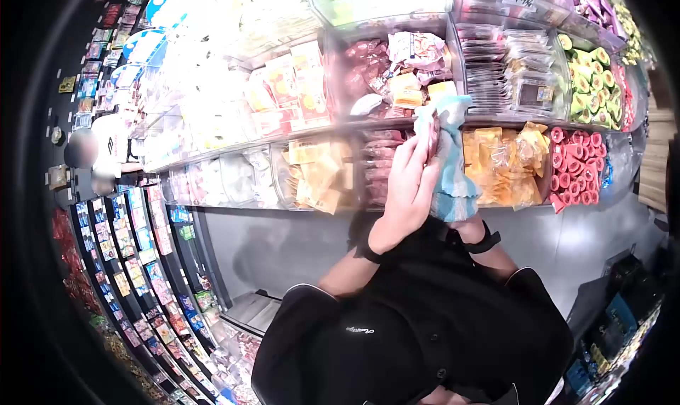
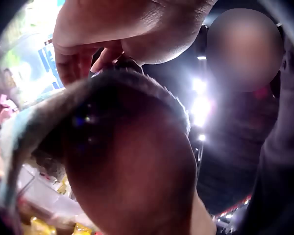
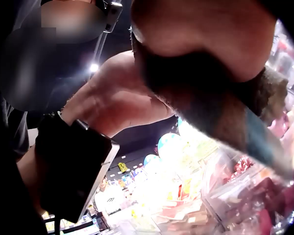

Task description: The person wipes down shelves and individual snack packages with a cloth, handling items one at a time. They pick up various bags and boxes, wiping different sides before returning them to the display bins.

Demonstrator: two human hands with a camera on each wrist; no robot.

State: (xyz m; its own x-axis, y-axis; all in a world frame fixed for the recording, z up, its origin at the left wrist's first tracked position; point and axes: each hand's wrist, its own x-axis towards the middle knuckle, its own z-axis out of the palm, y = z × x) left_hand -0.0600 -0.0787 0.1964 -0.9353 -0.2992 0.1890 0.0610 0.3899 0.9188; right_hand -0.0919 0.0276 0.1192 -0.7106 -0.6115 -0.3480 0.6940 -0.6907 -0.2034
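Over the front snack bins [image 1: 358, 171]: a blue, white and grey cloth [image 1: 455, 170], held up between the person's hands, its upper end near the pale packets [image 1: 407, 92] of the bin behind.
Cloth's upper end: could drag those packets out of place if the hands push forward while the fabric hangs loose; whether it touches them now, I cannot tell.
Cloth's lower corner: could likewise catch the orange packets [image 1: 499, 168] just beside it.
Cloth's hold: might slip, I judge, if the covered hand eased off, since the visible fingers only lie against it.
Left hand [image 1: 407, 185]: fingers straight and together, laid along the cloth's left side.
Right hand [image 1: 467, 226]: mostly covered by cloth; whether its fingers are curled or straight, or anything lies between the palms, cannot be told.
Beside the left fingers: dark-pink packets [image 1: 381, 168].
Farther right: red rolls [image 1: 577, 161], with avocado-like green packs [image 1: 593, 86] behind.
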